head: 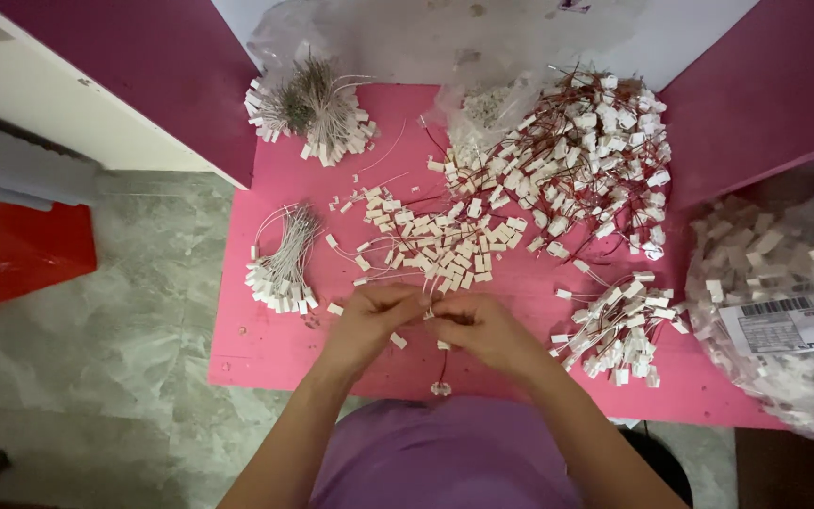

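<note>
Seen from the head camera, the left hand (369, 316) and the right hand (479, 325) meet above the front edge of the pink table (266, 349), fingertips pinched together on one small white connector block (431, 313) whose thin wire hangs down toward the lap, with what looks like a small clear piece at its end (441, 387). Both hands are closed in a fine pinch, touching each other at the part. Just beyond them lies a loose heap of white blocks (440, 240); a tangle of red-wired pieces (586, 151) sits farther back on the right, and a pile of wired pieces (619, 330) lies just right of the right hand. Tidy bundles (283, 269) lie to the left. To do this step well, judging from the grip, keep the block steady in one hand, guide the wire with the other, and work close over the table so a dropped part lands among its kind. A clear bag of blocks (774, 302) stands far right.
</note>
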